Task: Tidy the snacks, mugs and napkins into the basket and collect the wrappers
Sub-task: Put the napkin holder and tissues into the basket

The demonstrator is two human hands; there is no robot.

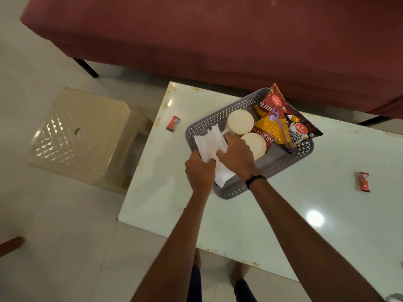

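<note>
Both hands are down at the near-left end of the grey lattice basket (218,122), which sits on the glossy white table (283,214). The left hand (199,171) has its fingers curled closed over the lower edge of a bundle of white napkins (209,142), pinching the paper against the basket's left rim. The right hand (236,155), with a dark band (255,178) on its wrist, lies over the same bundle from the other side, fingers bent and spread a little, pressing down on the paper; I cannot tell whether it truly grips or only rests there. The two hands are close together, nearly touching, with the napkins between them. Part of the napkins sticks up over the rim and part lies folded down inside the basket.

Just beyond the right hand stand two cream mugs, the far mug (240,122) and the near mug (254,143), side by side inside the basket. The far end of the basket is filled with snack packets (270,127), red and yellow, one dark salted peanuts packet (299,131) hanging over the far rim.

Two small red wrappers lie on the bare tabletop: the left wrapper (173,123) near the table's left edge, the right wrapper (364,182) well off to the right.

A beige plastic stool (87,136) stands on the floor left of the table, and a maroon sofa (218,35) runs behind it.
</note>
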